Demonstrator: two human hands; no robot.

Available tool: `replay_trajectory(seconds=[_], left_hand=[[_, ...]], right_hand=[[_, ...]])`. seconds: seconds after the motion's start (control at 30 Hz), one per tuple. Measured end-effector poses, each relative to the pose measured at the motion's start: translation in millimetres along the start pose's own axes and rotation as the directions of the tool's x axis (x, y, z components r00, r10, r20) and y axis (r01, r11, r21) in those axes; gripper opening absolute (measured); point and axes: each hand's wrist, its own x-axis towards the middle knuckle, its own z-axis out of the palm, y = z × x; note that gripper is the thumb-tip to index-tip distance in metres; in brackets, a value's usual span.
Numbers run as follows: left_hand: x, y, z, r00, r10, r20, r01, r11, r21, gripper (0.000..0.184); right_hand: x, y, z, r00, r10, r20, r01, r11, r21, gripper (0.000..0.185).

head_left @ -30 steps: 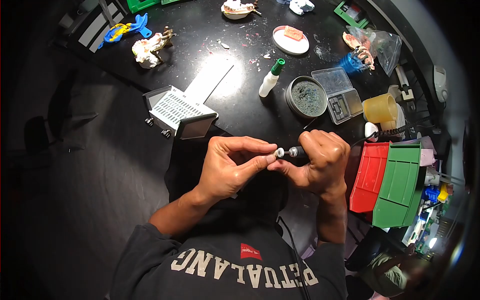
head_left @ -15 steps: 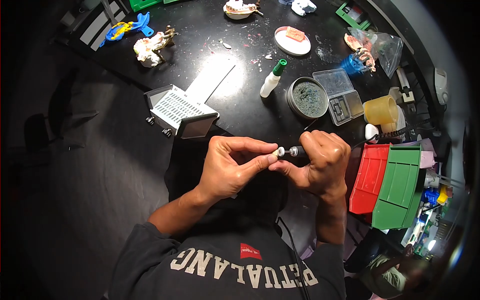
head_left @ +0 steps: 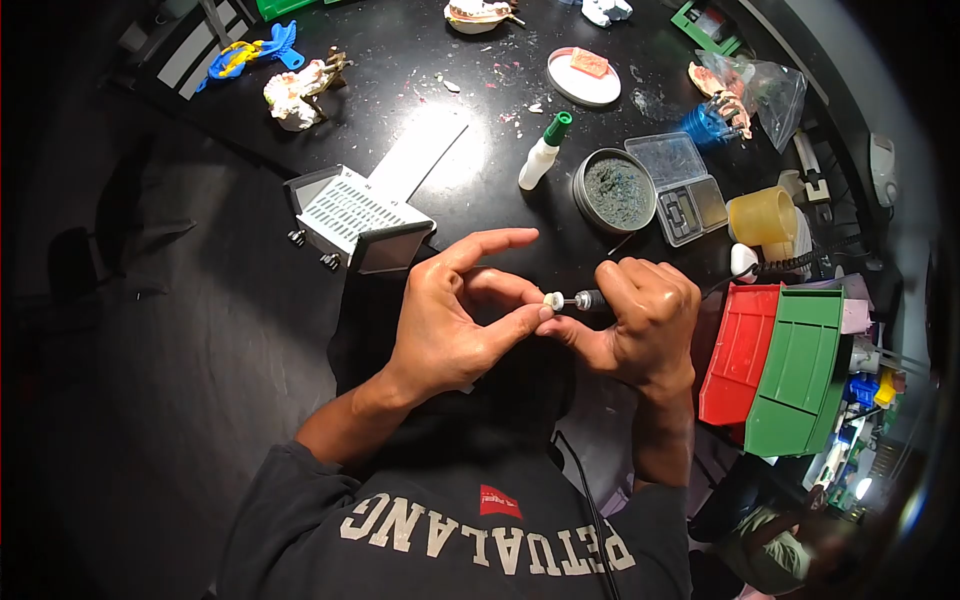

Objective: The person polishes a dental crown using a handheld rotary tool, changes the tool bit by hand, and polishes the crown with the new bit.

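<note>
My left hand [head_left: 445,315] pinches a small pale, tooth-coloured piece [head_left: 548,302] between thumb and fingertips, its index finger raised clear. Most of that piece is hidden by the fingertips. My right hand [head_left: 648,312] is wrapped round a dark rotary handpiece [head_left: 592,299], its tip pointing left. A whitish wheel-shaped bit [head_left: 559,300] sits on the metal shank, right at the pale piece; whether it spins I cannot tell. The right thumb reaches close to the left thumb. Both hands are above the lap, in front of the black table [head_left: 490,250].
Beyond the hands stand a white bottle with green cap [head_left: 541,155], a round tin of grey paste [head_left: 616,192], a small scale [head_left: 692,210] and a yellow cup [head_left: 762,218]. A slotted metal stand [head_left: 362,215] is left, red [head_left: 738,350] and green bins [head_left: 797,370] right. Another person [head_left: 775,550] sits lower right.
The left index finger has lifted off the pale piece and stretched upward, while another finger and the thumb keep the pinch. My right hand has barely moved.
</note>
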Motion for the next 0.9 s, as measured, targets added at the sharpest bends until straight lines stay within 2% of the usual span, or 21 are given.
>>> replay_trajectory(seconds=[0.6, 0.8, 0.9], left_hand=[[0.6, 0.7, -2.0, 0.999, 0.023, 0.032, -0.025, 0.998, 0.054, 0.061], [-0.5, 0.0, -1.0, 1.000, -0.001, 0.029, 0.001, 1.000, 0.004, 0.059], [-1.1, -0.9, -0.8, 0.999, 0.026, 0.032, -0.028, 0.998, 0.056, 0.057]], right_hand=[[-2.9, 0.7, 0.9, 1.000, -0.016, 0.012, 0.016, 1.000, -0.015, 0.079], [-4.3, 0.3, 0.1, 1.000, -0.016, 0.014, 0.017, 0.999, -0.031, 0.080], [-3.6, 1.9, -1.1, 1.000, -0.020, 0.006, 0.020, 0.999, -0.040, 0.079]])
